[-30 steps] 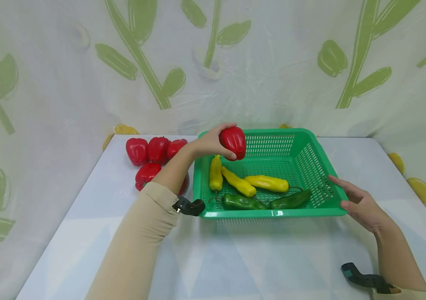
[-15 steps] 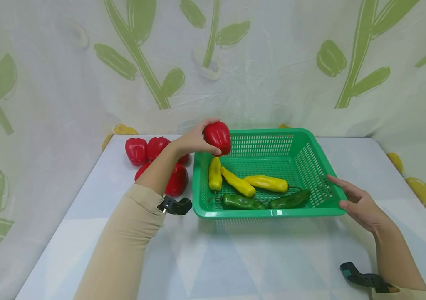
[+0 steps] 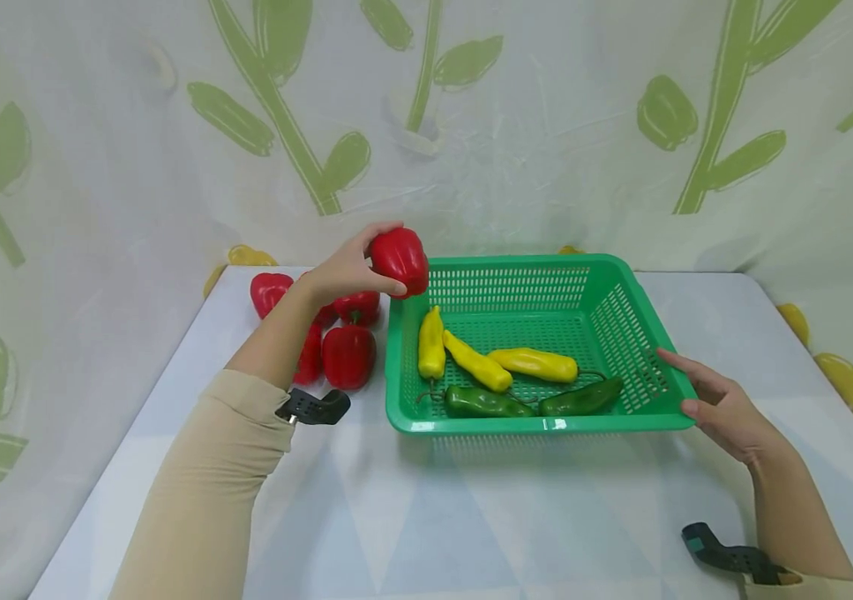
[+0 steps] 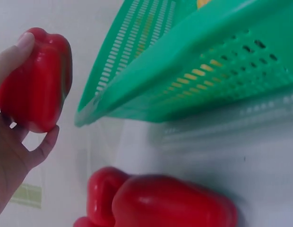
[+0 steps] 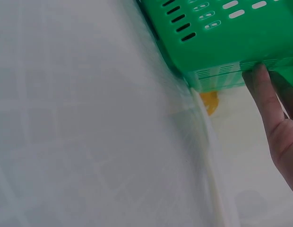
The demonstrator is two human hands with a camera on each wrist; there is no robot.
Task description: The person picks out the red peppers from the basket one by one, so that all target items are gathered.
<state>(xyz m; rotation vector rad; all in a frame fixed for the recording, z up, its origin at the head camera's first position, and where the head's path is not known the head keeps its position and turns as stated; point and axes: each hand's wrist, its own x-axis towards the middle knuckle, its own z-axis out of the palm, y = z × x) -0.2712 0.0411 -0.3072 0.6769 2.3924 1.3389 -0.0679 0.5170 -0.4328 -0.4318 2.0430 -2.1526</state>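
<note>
My left hand [image 3: 347, 271] holds a red bell pepper [image 3: 401, 262] between thumb and fingers, raised at the back left corner of a green plastic basket [image 3: 546, 426]. In the left wrist view that bell pepper [image 4: 38, 82] is apart from the basket's rim [image 4: 151, 71]. My right hand [image 3: 730, 414] grips the basket's right rim near its front corner. Inside the basket lie three long yellow peppers [image 3: 533, 365] and two long green peppers [image 3: 486, 402]. Left of the basket, several red bell peppers [image 3: 349, 357] rest on the table, partly hidden by my left forearm.
A white table [image 3: 441, 517] with pale blue triangles carries everything. Behind it hangs a pale curtain [image 3: 546, 167] printed with green leaves. A black strap [image 3: 314, 407] is on my left wrist, and another strap [image 3: 730, 557] is on the right one.
My left hand has moved left and slightly up with the red bell pepper, from over the basket's interior to its back left corner. The right hand and basket have stayed put.
</note>
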